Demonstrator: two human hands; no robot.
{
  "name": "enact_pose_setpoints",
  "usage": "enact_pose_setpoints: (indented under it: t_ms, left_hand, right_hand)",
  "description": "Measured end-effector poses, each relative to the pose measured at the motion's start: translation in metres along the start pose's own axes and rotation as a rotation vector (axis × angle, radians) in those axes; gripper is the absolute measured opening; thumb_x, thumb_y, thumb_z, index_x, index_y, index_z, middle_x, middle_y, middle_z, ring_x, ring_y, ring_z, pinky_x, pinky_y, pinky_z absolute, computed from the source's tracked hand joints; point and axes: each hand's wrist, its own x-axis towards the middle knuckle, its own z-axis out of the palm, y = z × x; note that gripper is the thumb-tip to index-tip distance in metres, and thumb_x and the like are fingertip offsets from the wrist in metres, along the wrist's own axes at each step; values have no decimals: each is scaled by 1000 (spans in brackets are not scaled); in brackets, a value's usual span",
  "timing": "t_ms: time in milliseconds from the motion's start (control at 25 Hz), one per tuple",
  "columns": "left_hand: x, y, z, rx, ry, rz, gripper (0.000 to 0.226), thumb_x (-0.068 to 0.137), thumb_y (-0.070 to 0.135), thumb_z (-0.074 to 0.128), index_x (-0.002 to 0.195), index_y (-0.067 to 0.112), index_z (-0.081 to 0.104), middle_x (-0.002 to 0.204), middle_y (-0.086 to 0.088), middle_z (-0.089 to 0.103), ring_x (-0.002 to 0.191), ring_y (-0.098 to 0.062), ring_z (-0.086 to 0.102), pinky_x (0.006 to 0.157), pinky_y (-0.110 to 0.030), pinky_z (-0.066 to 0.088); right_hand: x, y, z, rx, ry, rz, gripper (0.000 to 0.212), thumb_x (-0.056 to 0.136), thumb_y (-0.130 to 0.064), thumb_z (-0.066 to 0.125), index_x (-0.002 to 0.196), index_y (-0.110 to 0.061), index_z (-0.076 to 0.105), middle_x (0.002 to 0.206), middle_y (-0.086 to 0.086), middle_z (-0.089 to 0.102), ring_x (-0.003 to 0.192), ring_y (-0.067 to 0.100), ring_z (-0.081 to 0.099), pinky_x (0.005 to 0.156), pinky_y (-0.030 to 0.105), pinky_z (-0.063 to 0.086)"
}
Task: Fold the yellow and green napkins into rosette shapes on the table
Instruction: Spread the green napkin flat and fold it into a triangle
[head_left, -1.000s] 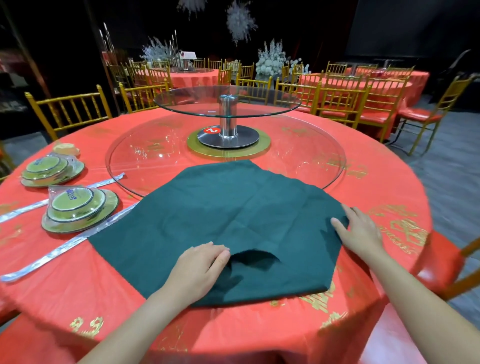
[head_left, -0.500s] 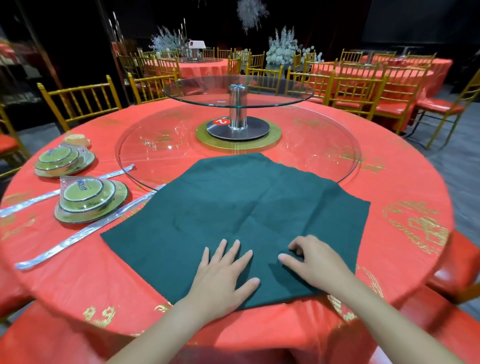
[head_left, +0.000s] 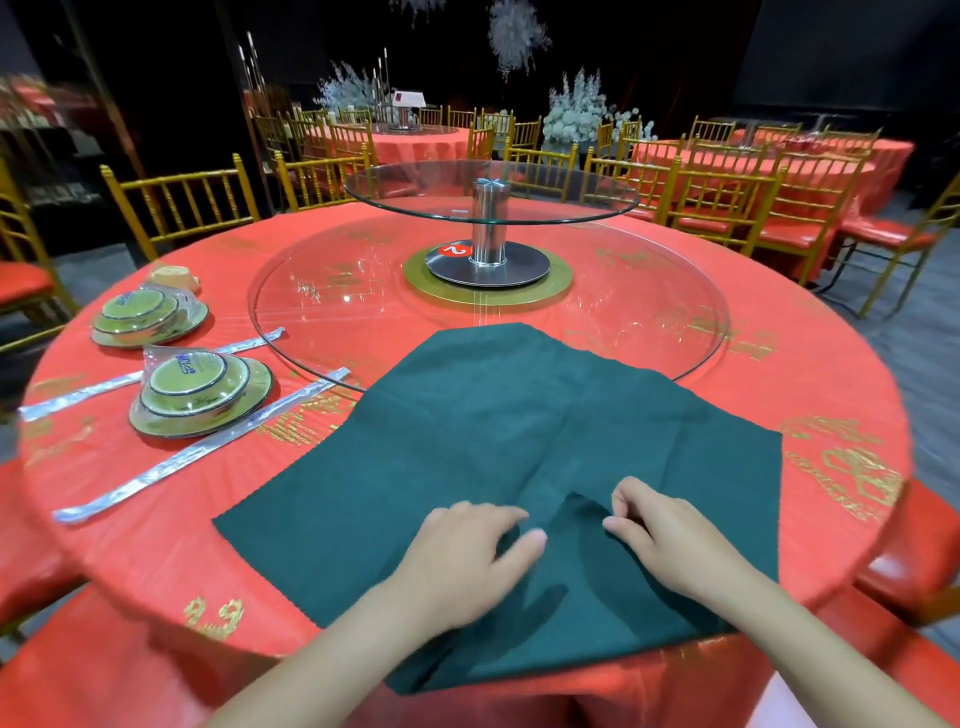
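Head view: I see the green napkin (head_left: 519, 441) spread almost flat on the red desk (head_left: 156, 545), far corner lying over the glass turntable (head_left: 322, 291), near edge draping off the desk's rim.
Left hand (head_left: 462, 556): blurred; fingers look loosely extended, palm down on the cloth; I make out no grip.
Right hand (head_left: 670, 540): fingers curled, pinching a small raised flap of the napkin.
Progress: I judge this the very first fold; no rosette shape exists.
Left to do: all folding of the green napkin; the yellow one is out of view.
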Motion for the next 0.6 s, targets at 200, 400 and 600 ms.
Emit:
enact_pose_setpoints:
  t_ms: [200,400,600]
  left_hand:
    - [80,-44,-53,-50,192,-175,53,94,45,39,138,15,38,145,-5,40,134,-24,34,108,-42,30]
    - [137,-87,-73,41,147,-304,55,91,44,43,132,7,39,133,-16,48,122,-35,43,101,-48,37]
    - [201,-113,-74,-12,171,-453,55,89,44,45,127,5,40,128,-18,52,119,-38,46,96,-46,41]
  right_hand:
    - [34,-9,-7,176,166,15,22,94,-32,48,77,-23,35,61,0,48,62,22,46,63,39,41]
    - [89,-20,-1,245,222,-7,23,94,-28,48,75,-22,37,59,-4,45,59,17,43,58,34,35]
    - [138,-22,7,180,344,-52,16,91,-21,53,77,-18,45,88,-3,60,88,21,51,80,30,25]
